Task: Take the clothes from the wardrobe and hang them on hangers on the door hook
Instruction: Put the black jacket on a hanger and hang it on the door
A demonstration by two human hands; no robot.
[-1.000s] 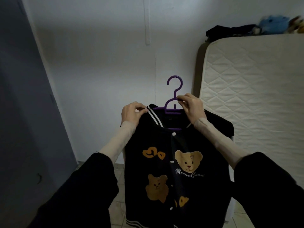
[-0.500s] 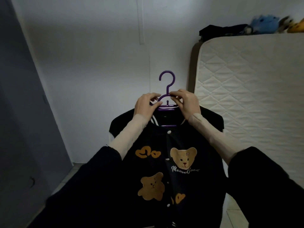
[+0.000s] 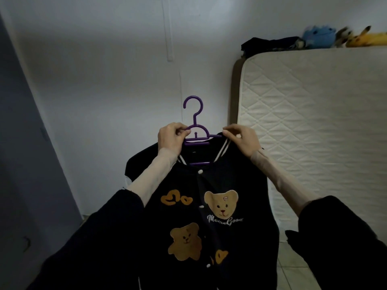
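Glossy purple plastic hanger (image 3: 195,130), matt dark cloth jacket (image 3: 209,206) – fuzzy bear patches (image 3: 221,204), quilted fabric mattress (image 3: 314,130).

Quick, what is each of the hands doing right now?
Left hand: pinching the purple hanger at its left shoulder.
Right hand: gripping the collar of the black bear jacket at the hanger's right end.

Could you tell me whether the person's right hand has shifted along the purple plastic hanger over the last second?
Yes. The right hand has left the purple plastic hanger's neck and moved outward to the collar, toward the quilted mattress.
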